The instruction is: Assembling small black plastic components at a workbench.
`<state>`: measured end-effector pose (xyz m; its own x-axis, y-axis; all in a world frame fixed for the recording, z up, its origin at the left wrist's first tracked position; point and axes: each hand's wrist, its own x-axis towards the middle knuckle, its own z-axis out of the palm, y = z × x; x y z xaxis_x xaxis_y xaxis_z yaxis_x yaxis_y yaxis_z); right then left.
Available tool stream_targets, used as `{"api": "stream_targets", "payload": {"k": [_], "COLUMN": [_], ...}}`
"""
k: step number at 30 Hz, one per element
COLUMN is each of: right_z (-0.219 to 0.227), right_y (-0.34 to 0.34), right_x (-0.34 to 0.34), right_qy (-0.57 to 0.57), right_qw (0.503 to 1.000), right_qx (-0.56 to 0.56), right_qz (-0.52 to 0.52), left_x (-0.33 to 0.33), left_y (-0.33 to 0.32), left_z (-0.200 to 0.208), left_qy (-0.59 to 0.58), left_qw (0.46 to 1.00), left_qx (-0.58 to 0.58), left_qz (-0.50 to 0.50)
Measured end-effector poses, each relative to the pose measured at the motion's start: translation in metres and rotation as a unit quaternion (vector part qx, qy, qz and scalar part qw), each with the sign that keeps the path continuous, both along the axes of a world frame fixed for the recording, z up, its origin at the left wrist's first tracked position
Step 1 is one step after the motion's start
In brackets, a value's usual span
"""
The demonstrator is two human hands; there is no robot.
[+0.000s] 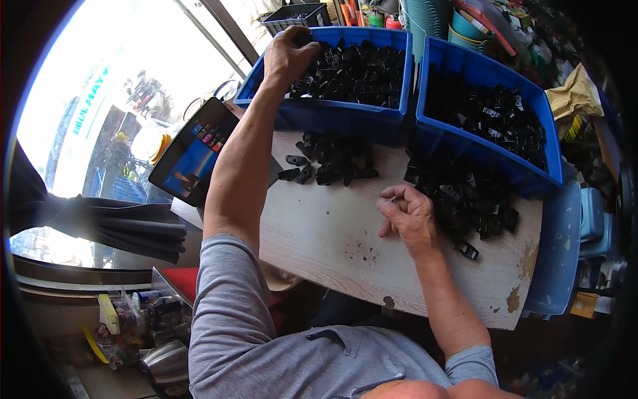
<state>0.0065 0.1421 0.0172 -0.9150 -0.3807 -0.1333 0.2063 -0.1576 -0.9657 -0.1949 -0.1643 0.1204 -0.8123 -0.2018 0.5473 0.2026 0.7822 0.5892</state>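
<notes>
My left hand (287, 56) reaches over the left rim of the far left blue bin (345, 114), which is full of small black plastic parts (362, 70). Its thumb stands apart from the bent fingers, and no part shows between them. My right hand (409, 218) hovers above the table (312, 229) with its fingers curled in and the thumb against them. Whatever it may hold is hidden. Beside it on the right lies a large heap of black parts (468, 199). A smaller heap of black parts (332, 157) lies in front of the left bin.
A second blue bin (488, 143) of black parts stands at the far right. A tablet (193, 154) with a lit screen leans left of my left forearm, near the window. Stacked teal tubs (426, 26) rise behind the bins. A dark curtain (113, 223) hangs at left.
</notes>
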Motion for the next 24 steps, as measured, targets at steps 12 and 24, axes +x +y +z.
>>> {"api": "stream_targets", "payload": {"k": [12,24], "right_z": [0.002,-0.001], "right_y": [-0.002,-0.002], "right_x": [0.002,0.0], "right_qy": [-0.015,-0.002], "right_qw": [1.0,1.0], "right_qx": [0.009,0.009], "right_qz": [0.003,0.002], "left_x": [0.141,0.155], "left_y": [0.029,0.059], "left_z": [-0.059,-0.111], "left_qy": [0.201,0.054], "left_qw": [0.968,0.986], "left_qx": [0.141,-0.132], "left_qz": [0.046,0.091]}}
